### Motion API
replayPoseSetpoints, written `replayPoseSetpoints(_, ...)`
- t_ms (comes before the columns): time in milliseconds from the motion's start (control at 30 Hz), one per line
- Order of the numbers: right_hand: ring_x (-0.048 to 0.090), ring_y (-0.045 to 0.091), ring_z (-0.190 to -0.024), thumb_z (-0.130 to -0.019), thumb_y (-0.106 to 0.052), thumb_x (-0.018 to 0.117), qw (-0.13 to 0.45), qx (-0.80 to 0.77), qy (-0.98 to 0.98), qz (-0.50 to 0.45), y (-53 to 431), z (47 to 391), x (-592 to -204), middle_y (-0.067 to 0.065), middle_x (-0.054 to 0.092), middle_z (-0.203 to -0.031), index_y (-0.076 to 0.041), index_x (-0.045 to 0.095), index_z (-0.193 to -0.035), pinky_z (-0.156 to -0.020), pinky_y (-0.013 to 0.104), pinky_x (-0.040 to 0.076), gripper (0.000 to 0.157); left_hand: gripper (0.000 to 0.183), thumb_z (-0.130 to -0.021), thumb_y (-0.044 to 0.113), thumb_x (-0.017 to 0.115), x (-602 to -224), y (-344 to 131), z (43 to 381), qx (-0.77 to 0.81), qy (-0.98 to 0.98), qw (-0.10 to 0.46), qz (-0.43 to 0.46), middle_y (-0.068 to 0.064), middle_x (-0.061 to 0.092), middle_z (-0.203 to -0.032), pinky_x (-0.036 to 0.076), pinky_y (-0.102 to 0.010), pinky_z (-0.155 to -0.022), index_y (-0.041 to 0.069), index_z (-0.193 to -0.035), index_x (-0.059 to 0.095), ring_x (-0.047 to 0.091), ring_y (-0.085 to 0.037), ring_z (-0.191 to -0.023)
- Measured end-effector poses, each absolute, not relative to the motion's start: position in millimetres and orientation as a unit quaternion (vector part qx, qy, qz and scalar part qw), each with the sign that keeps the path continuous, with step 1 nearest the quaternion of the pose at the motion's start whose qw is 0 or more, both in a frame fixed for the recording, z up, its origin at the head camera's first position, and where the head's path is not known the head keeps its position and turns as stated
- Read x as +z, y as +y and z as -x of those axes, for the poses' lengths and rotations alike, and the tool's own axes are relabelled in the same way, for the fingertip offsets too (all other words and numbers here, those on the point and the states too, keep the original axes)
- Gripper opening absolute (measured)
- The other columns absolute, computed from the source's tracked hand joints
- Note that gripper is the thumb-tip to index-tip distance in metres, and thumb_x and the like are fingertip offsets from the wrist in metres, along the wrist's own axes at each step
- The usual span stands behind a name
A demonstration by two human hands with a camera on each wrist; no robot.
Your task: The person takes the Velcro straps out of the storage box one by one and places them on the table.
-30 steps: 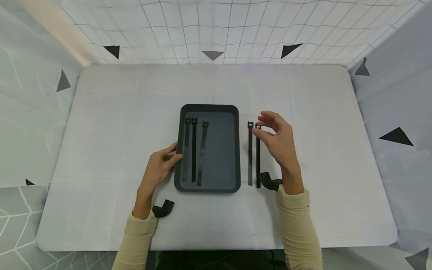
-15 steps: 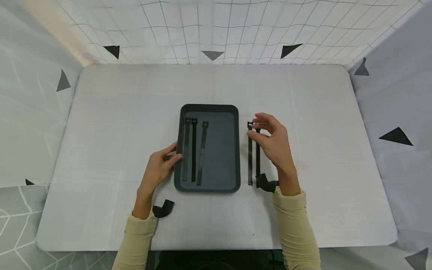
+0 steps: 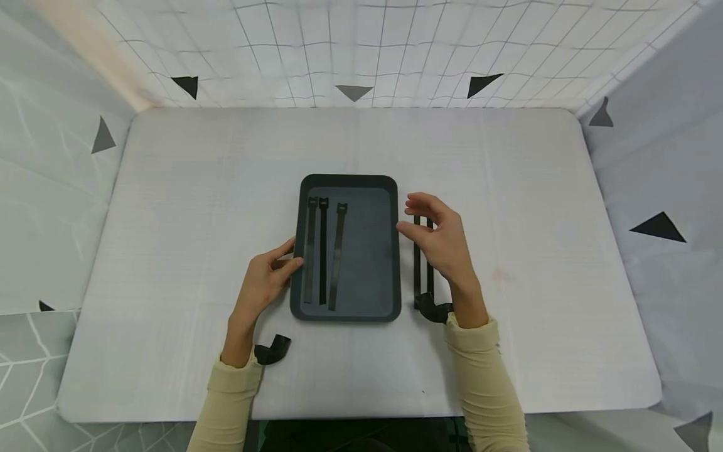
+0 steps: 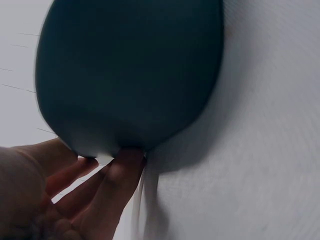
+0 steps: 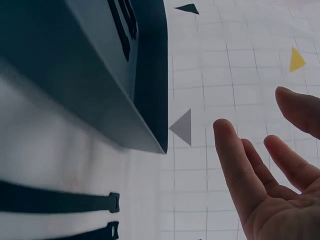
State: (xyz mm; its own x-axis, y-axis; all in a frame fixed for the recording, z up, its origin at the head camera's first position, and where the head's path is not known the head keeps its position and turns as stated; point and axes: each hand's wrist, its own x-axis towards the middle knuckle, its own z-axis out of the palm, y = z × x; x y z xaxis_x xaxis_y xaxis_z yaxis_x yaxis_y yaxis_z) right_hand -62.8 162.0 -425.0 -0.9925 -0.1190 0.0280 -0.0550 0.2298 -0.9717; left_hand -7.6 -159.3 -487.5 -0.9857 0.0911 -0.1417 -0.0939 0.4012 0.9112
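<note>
A dark grey tray (image 3: 368, 257) rests on the table. My left hand (image 3: 264, 282) grips its left rim, thumb over the edge; the left wrist view shows the fingers against the tray's outer wall (image 4: 130, 80). Inside, three black hook-and-loop cable ties (image 3: 337, 257) lie lengthwise on the left side. Two more cable ties (image 3: 417, 260) lie side by side on the table, just right of the tray. Above their slotted heads hovers my right hand (image 3: 443, 242), holding nothing, thumb and fingers apart. In the right wrist view both heads (image 5: 114, 202) lie below the tray's wall.
The white table (image 3: 226, 163) has rounded corners and meets a grid-patterned white wall (image 3: 361, 50) at the back. Grey side panels carry dark triangles (image 3: 659, 227). Black wrist mounts (image 3: 273, 349) stick out from both of my sleeves.
My right hand has moved left, from over the right-hand cable tie to beside the tray's right rim, fingers still spread and holding nothing. The left hand, the tray and the cable ties have stayed put.
</note>
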Motion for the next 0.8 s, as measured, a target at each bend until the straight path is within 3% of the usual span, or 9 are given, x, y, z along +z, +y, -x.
replayPoseSetpoints(200,0.057,0.035,-0.115,-0.088,0.006,0.07,0.034,-0.614,0.785,0.075,152.0,63.4,-426.0,0.022,0.059,-0.127,0.006,0.056,-0.133,-0.081,0.026,0.048,0.048,0.052,-0.096,0.017,0.068,-486.3,-159.4,7.6,0.549,0.831,0.086,0.0,-0.017,0.056,-0.137,0.052,-0.019,-0.064,0.003,-0.143,0.05,0.067,-0.031,-0.104)
replayPoseSetpoints(333,0.058,0.03,-0.113,-0.089,0.002,0.072,0.037,-0.614,0.785,0.074,148.7,63.0,-427.6,0.017,0.06,-0.127,0.002,0.058,-0.133,-0.082,0.026,0.048,0.046,0.053,-0.096,0.017,0.068,-485.7,-159.0,8.1,0.549,0.832,0.086,-0.001,-0.018,0.055,-0.138,0.051,-0.019,-0.063,0.003,-0.144,0.05,0.066,-0.032,-0.106)
replayPoseSetpoints(800,0.054,0.028,-0.117,-0.088,-0.003,0.074,0.027,-0.586,0.806,0.077,126.8,67.8,-428.8,0.013,0.054,-0.133,0.001,0.056,-0.135,-0.089,0.047,0.05,0.05,0.052,-0.097,0.017,0.067,-489.5,-160.1,8.4,0.543,0.836,0.079,-0.01,-0.018,0.056,-0.137,0.05,-0.019,-0.062,0.002,-0.143,0.05,0.068,-0.03,-0.1)
